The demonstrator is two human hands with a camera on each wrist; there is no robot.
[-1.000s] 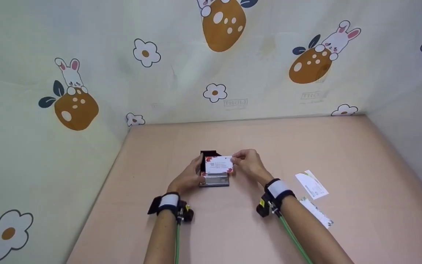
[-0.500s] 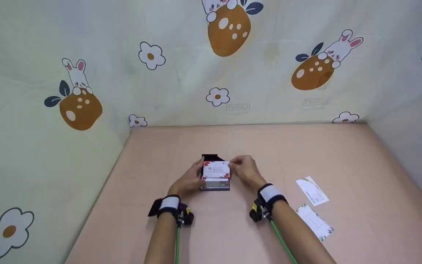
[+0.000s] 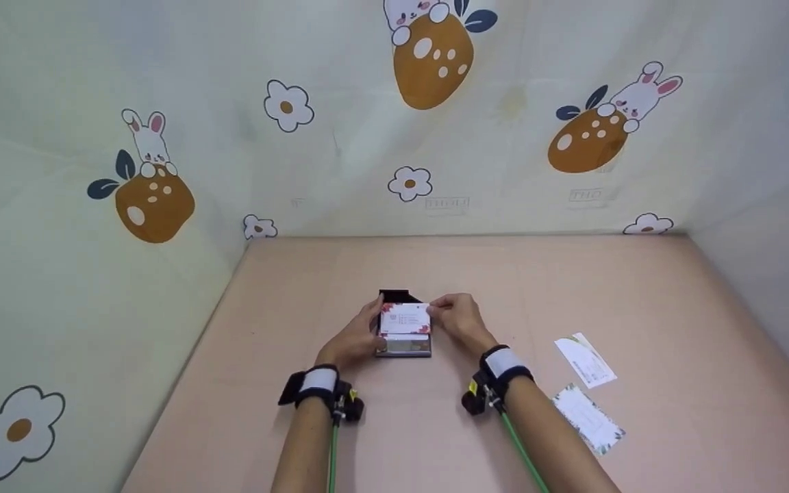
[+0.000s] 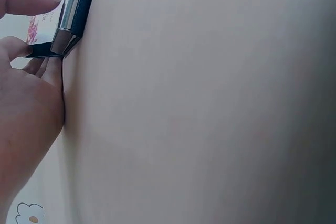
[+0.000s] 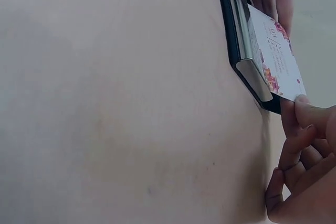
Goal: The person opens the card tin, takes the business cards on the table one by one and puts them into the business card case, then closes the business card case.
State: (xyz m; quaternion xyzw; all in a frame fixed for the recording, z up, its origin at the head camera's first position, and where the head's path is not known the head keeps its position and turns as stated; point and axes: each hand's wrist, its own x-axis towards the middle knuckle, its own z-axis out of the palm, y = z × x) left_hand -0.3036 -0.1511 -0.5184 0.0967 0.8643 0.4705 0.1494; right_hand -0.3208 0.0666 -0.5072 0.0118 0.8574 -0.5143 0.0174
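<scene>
Two grips at once: pinching card by corner with right hand, gripping case with left hand

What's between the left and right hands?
In the head view, the card case, with the red-flowered card over part of it, lies between left hand and right hand.

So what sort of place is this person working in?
Probably a makeshift indoor recording corner: a pinkish tabletop bounded by wrinkled walls printed with rabbits and flowers, plus wrist-strapped cameras.
</scene>
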